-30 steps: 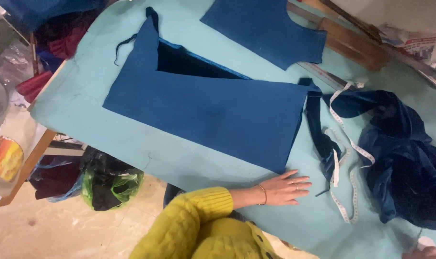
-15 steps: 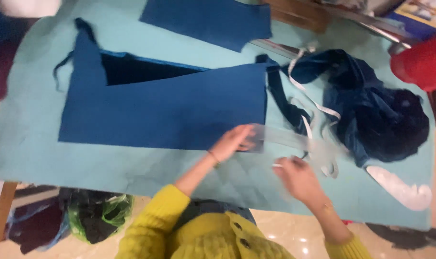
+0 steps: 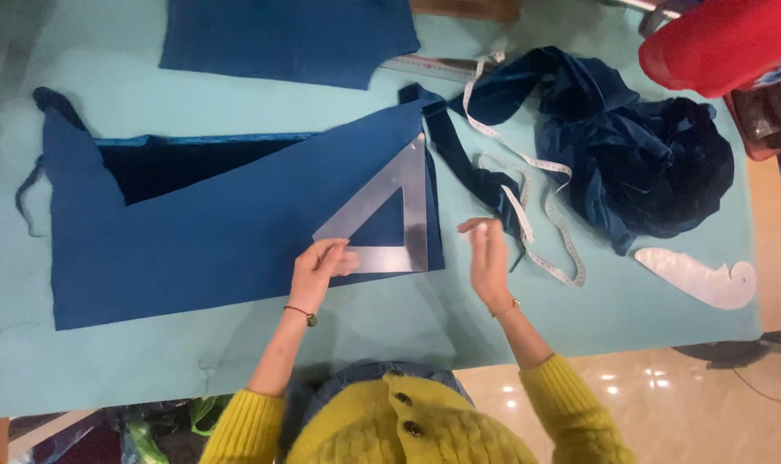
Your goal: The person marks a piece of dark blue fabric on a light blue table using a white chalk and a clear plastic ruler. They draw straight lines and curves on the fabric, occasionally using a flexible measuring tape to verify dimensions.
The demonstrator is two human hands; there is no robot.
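A large blue fabric piece (image 3: 193, 249) with a dark notch lies flat on the teal-covered table (image 3: 107, 369). On its right end rests a clear triangular set square (image 3: 416, 206). My left hand (image 3: 317, 271) grips the set square's lower left corner with thumb and fingers. My right hand (image 3: 489, 258) hovers just right of the fabric's edge, clear of the set square. Its fingers are drawn together and blurred, so whether they hold something small cannot be told.
A white tape measure (image 3: 536, 215) snakes beside my right hand. A heap of dark blue velvet (image 3: 648, 163) lies right of it, with a white curve template (image 3: 699, 277) below. A second blue piece (image 3: 287, 39) lies at the top, a red object (image 3: 725, 39) at top right.
My left hand went from flat on the table to holding the set square, which now lies on the blue fabric. My right hand came into view near the fabric's right edge.
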